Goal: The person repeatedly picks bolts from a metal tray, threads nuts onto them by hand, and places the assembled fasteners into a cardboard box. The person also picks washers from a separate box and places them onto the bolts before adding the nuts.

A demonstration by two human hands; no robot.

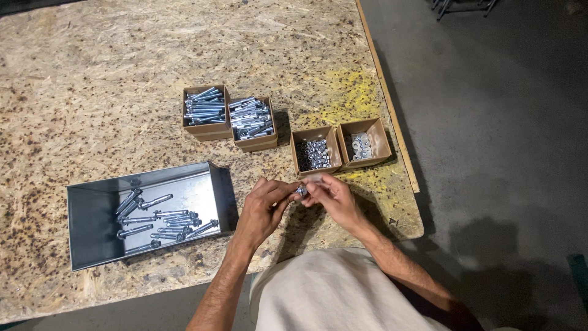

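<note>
My left hand (pixel 262 207) and my right hand (pixel 332 197) meet over the table's near edge, both pinching a small silver bolt with a nut (pixel 301 190) between the fingertips. Just beyond the hands stand two small cardboard boxes: one with dark nuts (pixel 315 154), one with washers (pixel 362 146). Two more cardboard boxes of long silver bolts (pixel 206 107) (pixel 251 119) sit farther back. To the left lies a grey metal tray (pixel 92 208) holding several assembled bolts (pixel 160 222).
The chipboard tabletop (pixel 92 92) has a yellow paint stain (pixel 352 95) near its right edge (pixel 392 116). A dark concrete floor (pixel 502 153) lies to the right. My pale shirt (pixel 331 294) fills the bottom centre.
</note>
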